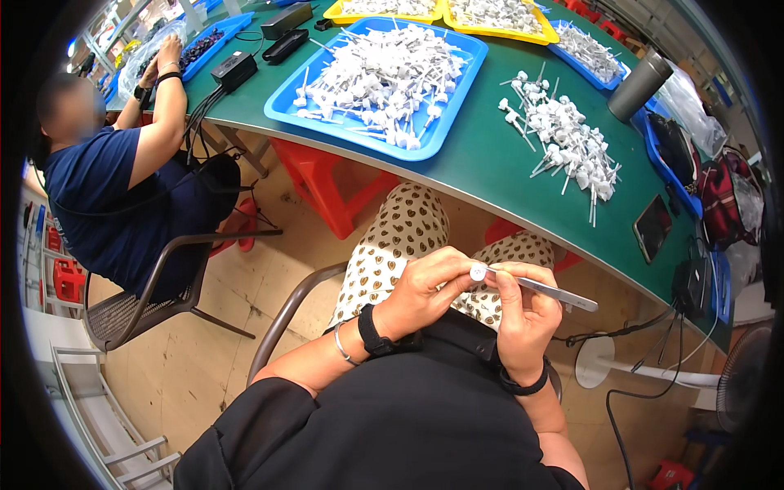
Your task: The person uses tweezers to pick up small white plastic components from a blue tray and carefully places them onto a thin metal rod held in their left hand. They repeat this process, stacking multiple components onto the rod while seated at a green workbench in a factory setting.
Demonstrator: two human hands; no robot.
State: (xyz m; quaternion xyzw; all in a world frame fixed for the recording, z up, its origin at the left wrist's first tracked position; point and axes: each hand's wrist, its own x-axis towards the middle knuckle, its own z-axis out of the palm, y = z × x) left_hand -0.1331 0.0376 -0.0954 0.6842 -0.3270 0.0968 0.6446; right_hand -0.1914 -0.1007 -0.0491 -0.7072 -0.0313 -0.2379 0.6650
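Head view: left hand [425, 290] pinches a small white cap [478, 272] at its fingertips, held over the lap between both hands. Right hand [523, 314] grips tweezers [547, 290], their long axis running from the cap out to the right (tips touching the cap, it seems). Both wrists are bent inward, hands nearly touching; the pile of white parts [563, 139] lies well ahead on the table [482, 159].

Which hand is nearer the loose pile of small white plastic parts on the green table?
Right. The right hand, holding metal tweezers, sits almost directly below the loose pile of small white plastic parts; the left hand, pinching a small white round part, is further left.
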